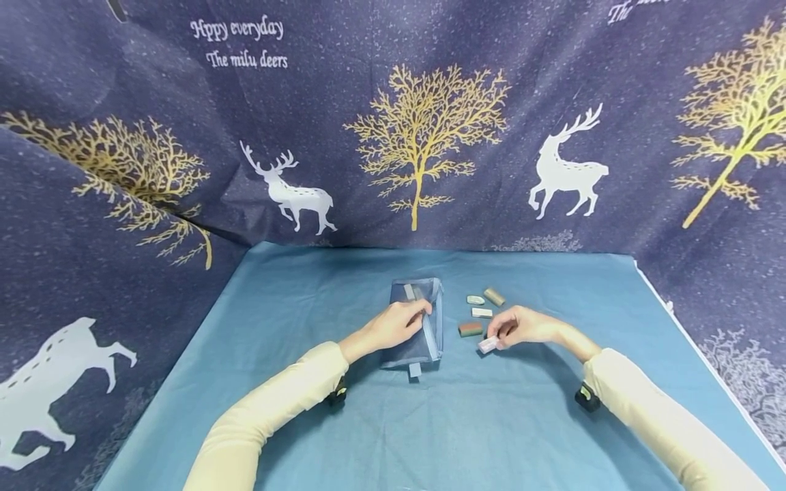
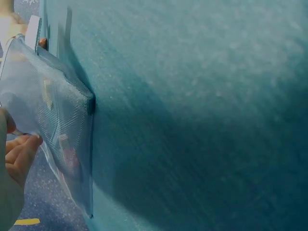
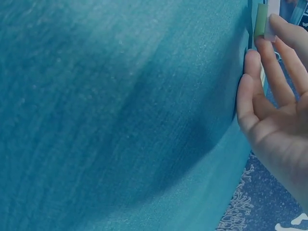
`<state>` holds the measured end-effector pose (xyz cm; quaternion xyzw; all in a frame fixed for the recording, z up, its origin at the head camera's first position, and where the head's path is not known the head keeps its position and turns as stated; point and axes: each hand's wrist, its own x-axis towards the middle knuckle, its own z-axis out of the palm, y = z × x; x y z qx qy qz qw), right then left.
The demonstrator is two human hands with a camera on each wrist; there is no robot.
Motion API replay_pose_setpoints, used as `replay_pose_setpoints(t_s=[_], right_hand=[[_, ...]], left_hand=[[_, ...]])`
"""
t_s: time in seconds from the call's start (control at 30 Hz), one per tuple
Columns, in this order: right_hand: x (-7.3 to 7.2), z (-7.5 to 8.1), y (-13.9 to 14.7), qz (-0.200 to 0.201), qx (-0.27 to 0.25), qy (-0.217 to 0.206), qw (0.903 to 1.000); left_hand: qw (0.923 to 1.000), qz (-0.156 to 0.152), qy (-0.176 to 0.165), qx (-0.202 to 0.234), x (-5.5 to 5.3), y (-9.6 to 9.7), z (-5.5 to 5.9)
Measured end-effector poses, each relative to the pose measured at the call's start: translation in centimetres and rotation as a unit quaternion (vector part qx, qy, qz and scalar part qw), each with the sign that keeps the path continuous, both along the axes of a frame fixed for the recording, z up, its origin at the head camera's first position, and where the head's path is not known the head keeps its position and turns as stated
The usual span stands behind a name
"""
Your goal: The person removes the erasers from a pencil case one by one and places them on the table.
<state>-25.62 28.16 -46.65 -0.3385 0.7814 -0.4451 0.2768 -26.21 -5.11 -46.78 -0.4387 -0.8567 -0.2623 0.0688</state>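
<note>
A blue-grey mesh zip pouch [image 1: 404,353] lies on the table in the head view. My left hand [image 1: 396,324] pinches the edge of its opening between thumb and fingers. Through the mesh, small blurred pieces [image 2: 70,156] show inside in the left wrist view. To the right of the pouch, my right hand [image 1: 527,326] pinches a small pale pinkish-white eraser [image 1: 488,345] close over the cloth. A red-brown and green block [image 1: 470,329] lies just beyond that eraser, on the pouch side.
Behind the right hand lie a white block [image 1: 482,313], a pale green-and-white piece [image 1: 475,300] and a tan block [image 1: 494,296]. A pale tab [image 1: 415,370] sticks out at the pouch's near end. Blue cloth [image 1: 295,307] covers the table; a printed curtain [image 1: 362,41] hangs behind.
</note>
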Motion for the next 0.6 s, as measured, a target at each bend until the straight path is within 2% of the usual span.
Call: replay_pose_setpoints(t_s=[0.33,0.6], right_hand=[[-0.02,0.26,-0.07,-0.008,0.023,0.017,0.9996],[-0.03,0.10,-0.16,-0.015,0.029,0.042,0.9986]], left_hand=[[1.0000,0.005,-0.003,0.007,-0.14,0.07,0.27],[0.9995,0.031,0.006,0.003,-0.18,-0.03,0.45]])
